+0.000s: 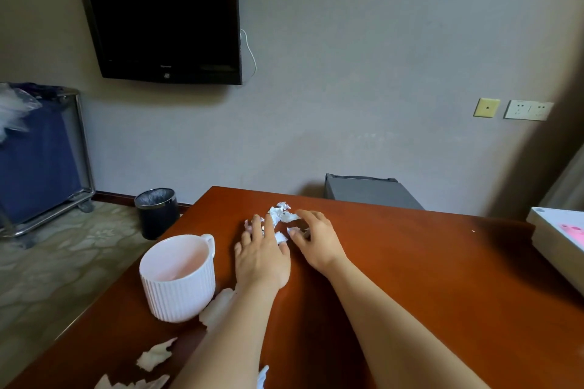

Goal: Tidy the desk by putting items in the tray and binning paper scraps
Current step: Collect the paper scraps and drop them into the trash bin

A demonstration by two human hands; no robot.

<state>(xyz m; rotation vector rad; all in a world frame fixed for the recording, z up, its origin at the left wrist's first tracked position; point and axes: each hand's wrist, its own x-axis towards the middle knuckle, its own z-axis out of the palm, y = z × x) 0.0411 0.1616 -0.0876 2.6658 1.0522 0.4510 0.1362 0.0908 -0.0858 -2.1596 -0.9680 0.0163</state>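
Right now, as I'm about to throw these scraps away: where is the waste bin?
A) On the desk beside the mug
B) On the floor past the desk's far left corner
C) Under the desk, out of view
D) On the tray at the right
B: the black bin stands on the floor, past the far left corner of the desk, beyond the mug.

Ribbed pale-pink mug [178, 281], white scraps [280, 213], reddish-brown desk [410, 262].
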